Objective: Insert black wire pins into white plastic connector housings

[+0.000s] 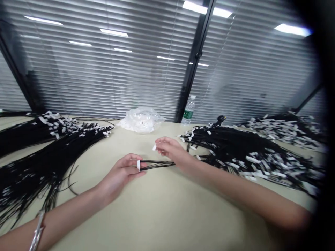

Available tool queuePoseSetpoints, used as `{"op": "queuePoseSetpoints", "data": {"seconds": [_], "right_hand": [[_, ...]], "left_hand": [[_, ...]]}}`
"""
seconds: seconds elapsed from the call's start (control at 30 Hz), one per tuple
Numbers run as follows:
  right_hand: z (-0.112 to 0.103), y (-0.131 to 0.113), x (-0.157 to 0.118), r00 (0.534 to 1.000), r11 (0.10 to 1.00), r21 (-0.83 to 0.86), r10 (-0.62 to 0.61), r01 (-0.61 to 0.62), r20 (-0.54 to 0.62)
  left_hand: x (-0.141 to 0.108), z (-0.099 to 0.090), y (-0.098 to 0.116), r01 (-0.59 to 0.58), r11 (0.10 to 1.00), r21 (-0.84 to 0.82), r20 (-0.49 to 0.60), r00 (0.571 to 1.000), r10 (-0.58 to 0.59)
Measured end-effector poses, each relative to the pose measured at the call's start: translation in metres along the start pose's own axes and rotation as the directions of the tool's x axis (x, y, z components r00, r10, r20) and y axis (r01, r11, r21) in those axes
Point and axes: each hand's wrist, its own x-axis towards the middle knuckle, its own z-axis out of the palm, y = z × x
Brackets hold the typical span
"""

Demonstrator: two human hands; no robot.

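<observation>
Above the middle of the table, my left hand pinches a white connector at the end of a few thin black wires. These wires run right and pass behind my right hand. Between the fingertips of my right hand is a small white plastic piece, held a little above and to the right of the connector. The two white parts are apart. How the wires end on the right is hidden by my right hand and wrist.
Long bundles of black cables with white ends lie at the left. More black cables with white connectors are heaped at the right. A clear plastic bag with white pieces and a water bottle stand by the window blinds.
</observation>
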Motion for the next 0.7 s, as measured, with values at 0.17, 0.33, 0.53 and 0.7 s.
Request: {"op": "queuePoseSetpoints", "data": {"seconds": [0.17, 0.33, 0.53, 0.7], "right_hand": [[0.024, -0.012, -0.034, 0.993, 0.997, 0.049, -0.064, 0.060, 0.094], [0.034, -0.007, -0.038, 0.989, 0.991, 0.024, -0.135, 0.134, 0.066], [0.033, 0.003, -0.038, 0.987, 0.991, 0.014, -0.136, 0.135, 0.082], [0.033, 0.005, -0.038, 0.988, 0.992, -0.003, -0.125, 0.126, 0.089]], "left_hand": [[-0.001, 0.003, 0.004, 0.027, 0.990, 0.135, 0.062, 0.997, -0.036], [-0.003, 0.006, 0.008, 0.095, 0.973, 0.212, 0.158, 0.979, -0.130], [-0.003, 0.006, 0.006, 0.098, 0.951, 0.292, 0.134, 0.981, -0.143], [-0.004, 0.006, 0.007, 0.083, 0.947, 0.311, 0.150, 0.979, -0.135]]}}
